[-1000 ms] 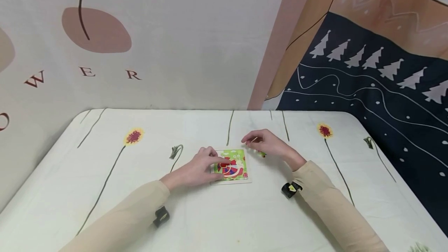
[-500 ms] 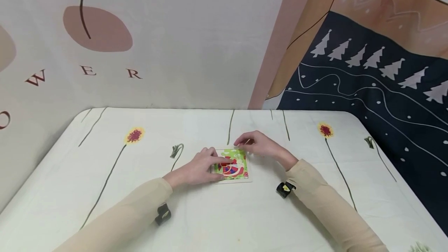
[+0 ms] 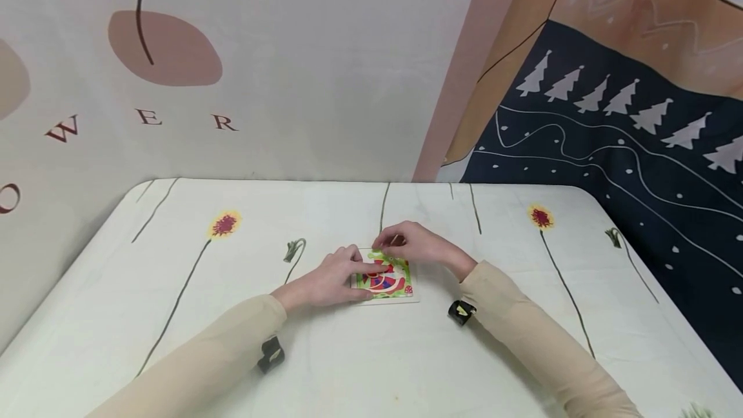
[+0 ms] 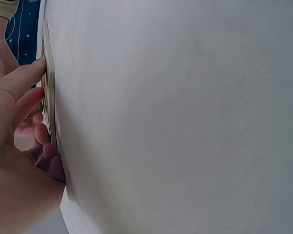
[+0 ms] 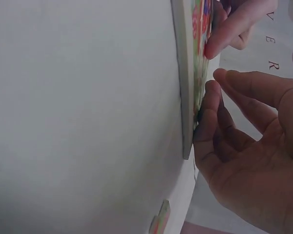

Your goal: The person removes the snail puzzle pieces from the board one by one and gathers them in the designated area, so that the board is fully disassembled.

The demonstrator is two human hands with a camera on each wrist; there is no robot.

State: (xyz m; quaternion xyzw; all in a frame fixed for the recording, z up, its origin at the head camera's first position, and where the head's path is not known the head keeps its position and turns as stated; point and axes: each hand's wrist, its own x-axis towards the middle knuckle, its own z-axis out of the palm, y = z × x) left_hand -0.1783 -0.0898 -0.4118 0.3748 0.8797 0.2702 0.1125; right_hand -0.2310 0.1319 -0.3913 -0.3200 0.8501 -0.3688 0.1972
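Observation:
A small square puzzle board (image 3: pixel 400 302) with a red, blue and green snail picture lies flat mid-table. My left hand (image 3: pixel 333 279) rests on its left part, index finger stretched across the picture and thumb near the front edge. In the left wrist view, other fingers of that hand bend down at the board's edge (image 4: pixel 50 97). My right hand (image 3: pixel 415 244) bends over the far edge, its fingertips on the green part of the picture. Seen from the right wrist, thumb and index tips come together beside the board; whether they hold a piece I cannot tell.
A loose coloured puzzle piece (image 5: pixel 161 219) lies on the table beyond the board's corner in the right wrist view. The table wears a white cloth (image 3: pixel 348 366) with printed flowers. A patterned curtain (image 3: pixel 319 82) hangs behind its far edge.
My right hand has moved left along the board's far edge, from its right corner toward the middle. The green piece seen under that hand earlier is hidden in the head view. My left hand stays put.

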